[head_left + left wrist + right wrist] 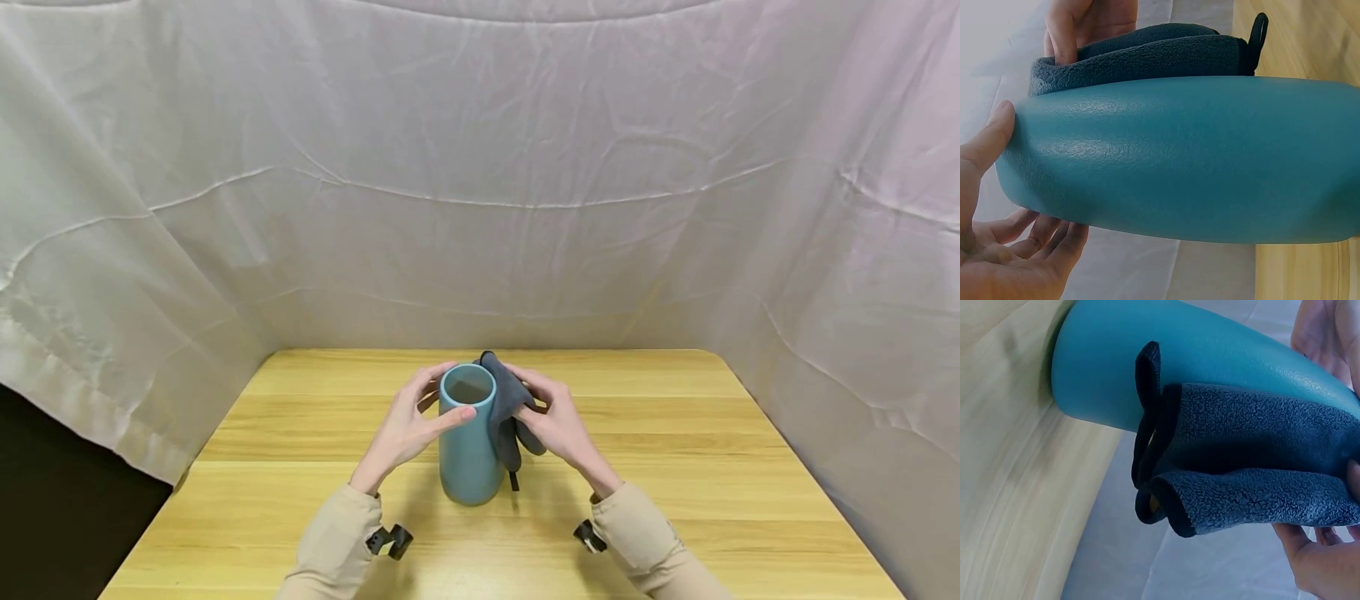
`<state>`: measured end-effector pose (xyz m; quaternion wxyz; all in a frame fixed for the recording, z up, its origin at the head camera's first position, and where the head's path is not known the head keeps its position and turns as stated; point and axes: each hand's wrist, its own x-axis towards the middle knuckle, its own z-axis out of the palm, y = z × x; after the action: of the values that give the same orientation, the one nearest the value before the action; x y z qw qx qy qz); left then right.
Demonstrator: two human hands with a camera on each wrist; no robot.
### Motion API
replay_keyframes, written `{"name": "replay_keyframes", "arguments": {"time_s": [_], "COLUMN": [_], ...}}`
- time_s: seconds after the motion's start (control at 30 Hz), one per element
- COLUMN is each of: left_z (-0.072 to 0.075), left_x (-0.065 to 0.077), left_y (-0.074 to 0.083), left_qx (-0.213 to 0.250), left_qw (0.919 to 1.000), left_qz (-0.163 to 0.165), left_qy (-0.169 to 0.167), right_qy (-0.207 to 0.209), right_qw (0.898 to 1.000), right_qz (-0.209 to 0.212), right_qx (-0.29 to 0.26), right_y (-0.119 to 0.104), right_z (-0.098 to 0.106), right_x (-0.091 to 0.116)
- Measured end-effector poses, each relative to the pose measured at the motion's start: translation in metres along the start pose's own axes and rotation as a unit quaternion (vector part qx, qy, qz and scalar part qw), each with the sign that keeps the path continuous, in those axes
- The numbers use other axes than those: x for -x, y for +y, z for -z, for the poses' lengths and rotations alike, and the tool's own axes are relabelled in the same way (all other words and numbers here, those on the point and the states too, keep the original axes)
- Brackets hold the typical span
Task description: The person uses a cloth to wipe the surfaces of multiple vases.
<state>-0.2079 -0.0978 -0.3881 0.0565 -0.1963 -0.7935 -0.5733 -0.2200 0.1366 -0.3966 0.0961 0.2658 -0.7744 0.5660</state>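
A tall blue vase (470, 458) with a round open mouth stands on the wooden table. My left hand (411, 421) grips it just below the rim, thumb across the front and fingers around the far left side. In the left wrist view that thumb (999, 132) touches the vase's glossy wall. Against the vase's right side lies a folded dark grey cloth (1247, 425), fuzzy, with black edging and a hanging loop. My right hand (553, 417) holds the cloth near its upper part. Some right-hand fingers are hidden by the cloth.
The light wooden table (675, 492) ends at a back edge in front of a pale hanging curtain (480, 250). More curtain closes off both sides. A dark area (67, 500) lies beyond the table at the lower left. Each sleeve carries a small black wrist camera (590, 536).
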Motion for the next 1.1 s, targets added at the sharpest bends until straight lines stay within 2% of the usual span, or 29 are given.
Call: {"name": "replay_keyframes", "arguments": {"time_s": [0.13, 0.4, 0.7, 0.97, 1.1], "left_z": [-0.001, -0.002, -0.002, -0.002, -0.002], "left_x": [0.0, -0.001, -0.001, -0.002, -0.002], "left_y": [-0.001, -0.002, -0.002, -0.004, -0.004], "left_qx": [0.0, 0.006, 0.006, 0.005, 0.004], "left_qw": [1.0, 1.0, 0.9999, 1.0, 0.9999], "left_qz": [-0.001, -0.006, -0.007, -0.004, -0.004], "left_qy": [0.0, -0.005, -0.005, -0.006, -0.009], "right_qy": [-0.013, -0.048, -0.096, -0.111, -0.107], "right_qw": [1.0, 0.998, 0.993, 0.991, 0.992], "right_qz": [-0.001, -0.038, -0.062, -0.066, -0.071], "right_qx": [-0.001, -0.013, 0.007, 0.028, 0.015], "right_y": [0.004, 0.01, 0.026, 0.036, 0.038], "right_z": [0.002, 0.006, 0.006, 0.003, 0.002], "right_x": [0.0, 0.003, 0.005, 0.009, 0.01]}}
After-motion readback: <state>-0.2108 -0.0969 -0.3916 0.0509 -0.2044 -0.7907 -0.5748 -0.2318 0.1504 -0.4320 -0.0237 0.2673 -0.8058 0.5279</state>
